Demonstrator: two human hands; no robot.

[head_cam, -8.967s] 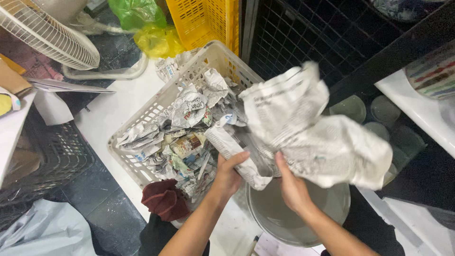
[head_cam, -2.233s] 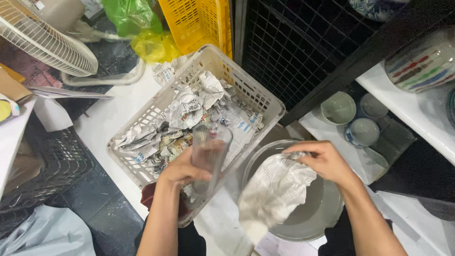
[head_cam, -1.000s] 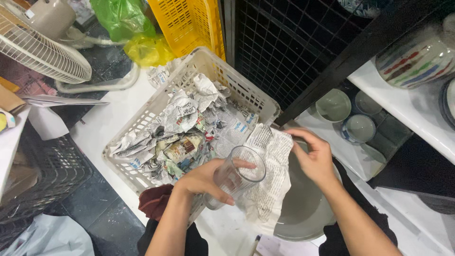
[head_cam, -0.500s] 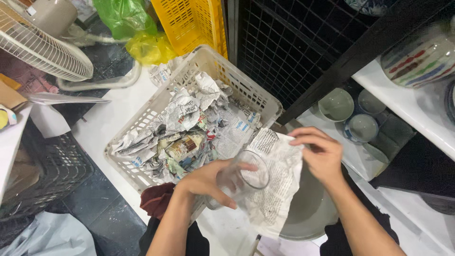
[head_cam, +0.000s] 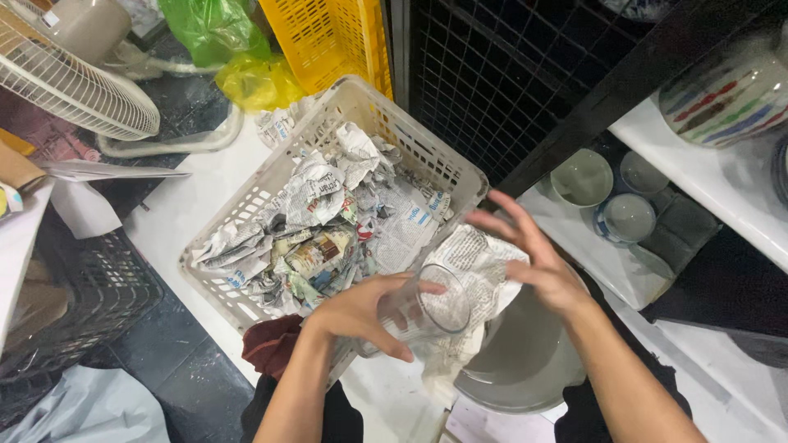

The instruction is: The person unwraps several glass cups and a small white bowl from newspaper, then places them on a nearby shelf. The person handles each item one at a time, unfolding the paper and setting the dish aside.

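Clear glass is what the left hand (head_cam: 361,313) is wrapped around: a plain, see-through drinking tumbler (head_cam: 427,310) lying tilted on its side, mouth turned toward the right, with the fingers curled over its top and the thumb underneath, so the grip is closed on the glass. Touching the tumbler's mouth is a crumpled sheet of printed newspaper (head_cam: 472,287), which hangs down past the glass. Just right of the tumbler, the right hand (head_cam: 538,262) rests its palm on the far edge of that sheet with all fingers spread wide and pinching nothing. Below and right of the tumbler, partly hidden by the paper and the right forearm, sits a round grey metal basin (head_cam: 517,373). Lower left of the tumbler, a dark red cloth (head_cam: 271,344) lies bunched against the near corner of a white plastic lattice basket (head_cam: 345,107), which stands just beyond the tumbler and is full of balled-up newspaper scraps (head_cam: 328,221). Further right of the tumbler, pale green ceramic bowls (head_cam: 603,197) stand on a low white shelf. Well beyond the tumbler, behind the basket, are a yellow plastic crate (head_cam: 332,37) and a green plastic bag (head_cam: 213,29), with a white wire fan guard (head_cam: 70,82) at far left.
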